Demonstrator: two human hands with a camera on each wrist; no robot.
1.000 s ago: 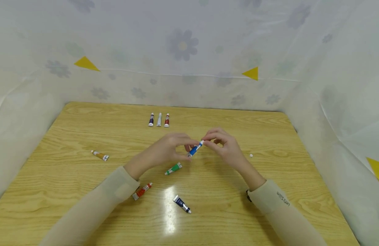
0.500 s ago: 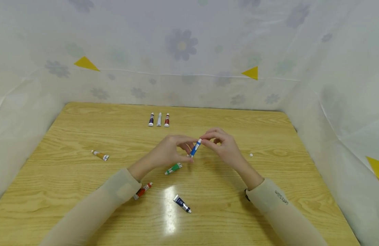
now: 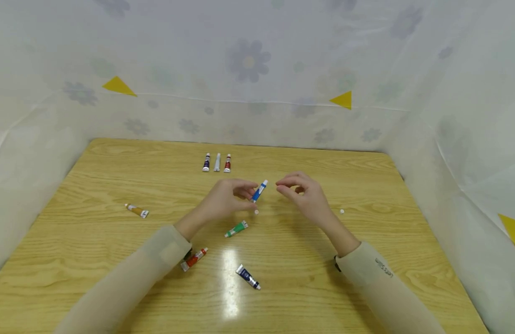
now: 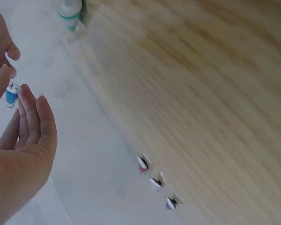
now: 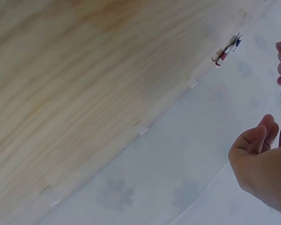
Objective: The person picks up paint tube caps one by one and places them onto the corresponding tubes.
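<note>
We see the table (image 3: 94, 185) filling the lower frame. At its upper centre three tubes (image 3: 217, 163) lie side by side. Just below them, mid-frame, our left hand (image 3: 224, 200) holds a tube (image 3: 259, 190), our right hand (image 3: 303, 195) just right of it. Another tube (image 3: 136, 210) lies at the left; three more (image 3: 235, 229) lie scattered below centre.

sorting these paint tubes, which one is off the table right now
The blue paint tube: the left hand pinches it in the air, while all the others lie on the wooden table.
</note>
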